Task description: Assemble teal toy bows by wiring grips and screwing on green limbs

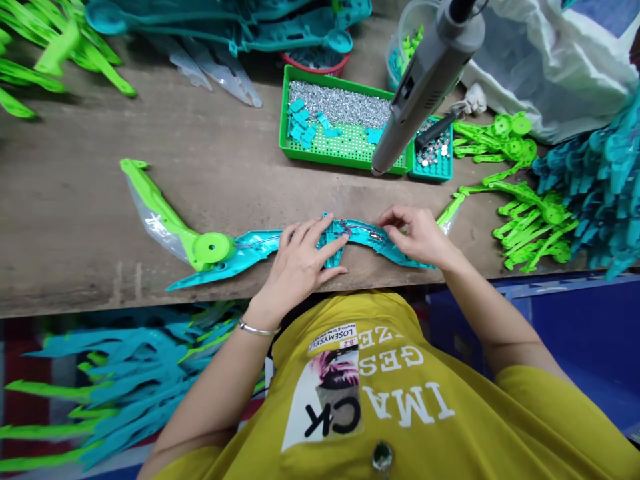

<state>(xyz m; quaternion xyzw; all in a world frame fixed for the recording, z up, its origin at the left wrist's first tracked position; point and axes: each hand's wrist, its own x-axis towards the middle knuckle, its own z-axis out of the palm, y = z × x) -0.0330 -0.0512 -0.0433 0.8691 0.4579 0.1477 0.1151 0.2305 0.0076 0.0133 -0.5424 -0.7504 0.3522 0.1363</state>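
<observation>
A long teal plastic moulded part (260,252) lies across the front of the wooden workbench (85,127), with thin purple wires (345,229) and a small metal piece (375,235) on its middle. My left hand (295,257) presses down on this part, fingers spread. My right hand (415,233) grips it with its fingertips, beside the metal piece. Under my left hand, the part's centre is hidden. At its left end sits a lime green plastic arm (160,207) with a round hub (213,248) and clear film.
A green tray (300,143) holds silver bits and teal pieces. A grey power tool (425,87) hangs above it, next to a small teal tray (435,170) of metal bits. Piles of green and teal parts lie right, back and in a bin below the bench edge.
</observation>
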